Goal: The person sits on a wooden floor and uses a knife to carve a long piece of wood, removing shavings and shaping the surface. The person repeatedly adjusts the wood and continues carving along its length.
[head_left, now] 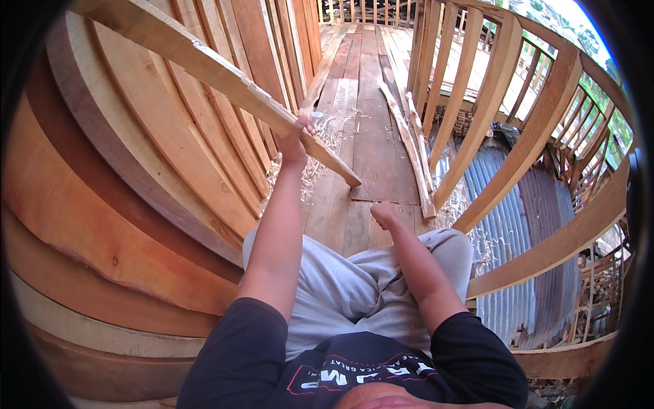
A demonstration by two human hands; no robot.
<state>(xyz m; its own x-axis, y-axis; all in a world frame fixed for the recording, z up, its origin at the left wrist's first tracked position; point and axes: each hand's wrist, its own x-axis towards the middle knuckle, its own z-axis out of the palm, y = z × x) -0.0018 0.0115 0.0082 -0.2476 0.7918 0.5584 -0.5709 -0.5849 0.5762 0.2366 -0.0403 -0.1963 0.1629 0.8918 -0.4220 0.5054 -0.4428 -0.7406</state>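
A long, pale wooden board (225, 85) slants from the upper left down to the plank floor, its lower end near my right hand. My left hand (294, 142) is closed around this board, a little above its lower end. Rough, lighter patches run along its edge. My right hand (385, 215) is a fist just below and right of the board's end. From the fist a thin, dark, blade-like tool (368, 193) points up toward that end; its handle is hidden in my fingers. My legs are folded on the floor below both hands.
Tall boards (146, 116) lean along the left. Wooden railing slats (521, 146) line the right, with corrugated metal sheets (507, 225) beyond and below. Two peeled sticks (409, 146) lie beside the railing. Curly wood shavings (317, 160) litter the plank floor (371, 133).
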